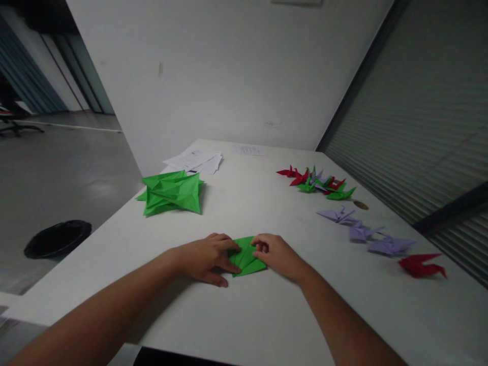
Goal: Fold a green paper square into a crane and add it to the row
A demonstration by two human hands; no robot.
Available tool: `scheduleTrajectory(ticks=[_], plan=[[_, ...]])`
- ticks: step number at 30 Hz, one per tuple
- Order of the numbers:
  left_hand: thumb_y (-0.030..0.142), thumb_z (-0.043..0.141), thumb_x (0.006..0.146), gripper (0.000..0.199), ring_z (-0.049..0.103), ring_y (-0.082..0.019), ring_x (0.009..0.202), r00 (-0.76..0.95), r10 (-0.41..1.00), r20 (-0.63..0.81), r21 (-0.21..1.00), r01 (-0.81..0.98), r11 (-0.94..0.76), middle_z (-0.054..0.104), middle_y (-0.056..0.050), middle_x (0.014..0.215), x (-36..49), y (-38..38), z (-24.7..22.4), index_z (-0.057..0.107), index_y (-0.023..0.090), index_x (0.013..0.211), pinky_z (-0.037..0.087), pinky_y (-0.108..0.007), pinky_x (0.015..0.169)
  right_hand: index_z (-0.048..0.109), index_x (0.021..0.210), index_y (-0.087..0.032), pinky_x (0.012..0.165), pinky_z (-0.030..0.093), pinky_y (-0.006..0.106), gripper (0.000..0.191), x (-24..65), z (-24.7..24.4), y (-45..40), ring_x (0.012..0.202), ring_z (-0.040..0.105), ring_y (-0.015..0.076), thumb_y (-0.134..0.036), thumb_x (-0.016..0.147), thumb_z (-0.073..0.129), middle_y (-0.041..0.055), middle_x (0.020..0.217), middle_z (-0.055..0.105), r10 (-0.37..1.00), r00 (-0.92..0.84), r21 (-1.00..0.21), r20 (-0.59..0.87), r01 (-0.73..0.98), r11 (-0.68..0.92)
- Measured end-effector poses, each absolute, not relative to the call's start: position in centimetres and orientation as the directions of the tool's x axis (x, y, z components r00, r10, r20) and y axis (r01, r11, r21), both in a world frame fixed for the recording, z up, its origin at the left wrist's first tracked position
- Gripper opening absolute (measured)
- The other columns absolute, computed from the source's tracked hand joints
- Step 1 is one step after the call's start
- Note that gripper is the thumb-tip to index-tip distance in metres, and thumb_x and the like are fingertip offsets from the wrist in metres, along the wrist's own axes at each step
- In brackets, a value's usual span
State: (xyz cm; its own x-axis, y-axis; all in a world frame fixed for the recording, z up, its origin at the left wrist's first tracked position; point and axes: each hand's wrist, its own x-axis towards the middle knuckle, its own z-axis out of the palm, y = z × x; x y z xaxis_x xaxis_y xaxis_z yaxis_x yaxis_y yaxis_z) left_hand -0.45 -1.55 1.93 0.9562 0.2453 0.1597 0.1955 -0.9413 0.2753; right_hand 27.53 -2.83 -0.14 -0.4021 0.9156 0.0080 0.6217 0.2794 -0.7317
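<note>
A folded square of green origami paper (244,254) lies flat on the white table between my hands, with a loose flap and creases across its top. My left hand (209,256) rests with fingers spread, its fingertips pressing on the paper's left side and its thumb on the table. On the right side, my right hand (275,254) has its fingers curled and its thumb close to the forefinger, pinching at the paper's edge. The exact pinch is partly hidden by the fingers.
A stack of creased green paper (173,193) sits at the left, with printed sheets (196,161) behind it. Several red, green and purple paper cranes line the right side, including a red crane (421,265). A black-lined bin (58,239) stands on the floor left of the table.
</note>
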Motion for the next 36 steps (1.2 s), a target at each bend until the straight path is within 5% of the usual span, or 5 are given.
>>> scheduleTrajectory(ticks=[8, 18, 23, 27, 36], plan=[[0.053, 0.075, 0.086, 0.058, 0.054, -0.037, 0.125, 0.958, 0.261, 0.120, 0.266, 0.222, -0.938, 0.057, -0.015, 0.141, -0.4, -1.6, 2.2, 0.065, 0.033, 0.140, 0.043, -0.051, 0.109, 0.079, 0.088, -0.021, 0.077, 0.050, 0.028, 0.024, 29.3, 1.2, -3.0, 0.083, 0.063, 0.0167, -0.004, 0.082, 0.062, 0.0028, 0.092, 0.068, 0.827, -0.557, -0.747, 0.070, 0.520, 0.413], [0.058, 0.070, 0.089, 0.061, 0.054, -0.037, 0.117, 0.937, 0.335, 0.098, 0.212, 0.309, -0.927, 0.057, -0.018, 0.136, -0.3, -1.9, 1.8, 0.064, 0.027, 0.141, 0.045, -0.050, 0.102, 0.081, 0.093, -0.022, 0.093, 0.047, 0.033, 0.032, 29.7, 2.1, -3.7, 0.102, 0.058, 0.0217, -0.003, 0.090, 0.056, 0.0070, 0.101, 0.069, 0.725, -0.686, -0.421, 0.060, 0.642, 0.641], [0.062, 0.068, 0.088, 0.059, 0.052, -0.039, 0.119, 0.894, 0.433, 0.118, 0.174, 0.411, -0.895, 0.060, -0.015, 0.130, 0.3, -2.4, 1.8, 0.064, 0.033, 0.139, 0.041, -0.055, 0.102, 0.078, 0.085, -0.019, 0.088, 0.045, 0.034, 0.017, 27.9, 2.7, -4.6, 0.097, 0.056, 0.0227, -0.027, 0.096, 0.067, 0.0069, 0.093, 0.065, 0.774, -0.630, -0.265, 0.065, 0.737, 0.622], [0.054, 0.072, 0.088, 0.057, 0.053, -0.037, 0.123, 0.895, 0.423, 0.144, 0.273, 0.375, -0.886, 0.063, -0.014, 0.128, 0.3, -2.0, 2.0, 0.063, 0.028, 0.138, 0.041, -0.052, 0.108, 0.078, 0.087, -0.017, 0.086, 0.045, 0.034, 0.024, 27.0, 2.3, -4.5, 0.096, 0.057, 0.0234, -0.037, 0.097, 0.069, 0.0081, 0.092, 0.067, 0.806, -0.591, -0.166, 0.037, 0.791, 0.588], [0.016, 0.070, 0.081, 0.053, 0.063, -0.026, 0.109, 0.867, 0.487, 0.102, 0.510, 0.375, -0.774, 0.065, -0.013, 0.120, -0.5, -1.2, 1.6, 0.058, 0.018, 0.132, 0.052, -0.036, 0.097, 0.077, 0.089, -0.017, 0.082, 0.043, 0.030, 0.020, 27.4, 1.3, -3.7, 0.094, 0.059, 0.0214, -0.011, 0.098, 0.060, 0.0093, 0.097, 0.069, 0.801, -0.598, -0.124, -0.013, 0.796, 0.592]])
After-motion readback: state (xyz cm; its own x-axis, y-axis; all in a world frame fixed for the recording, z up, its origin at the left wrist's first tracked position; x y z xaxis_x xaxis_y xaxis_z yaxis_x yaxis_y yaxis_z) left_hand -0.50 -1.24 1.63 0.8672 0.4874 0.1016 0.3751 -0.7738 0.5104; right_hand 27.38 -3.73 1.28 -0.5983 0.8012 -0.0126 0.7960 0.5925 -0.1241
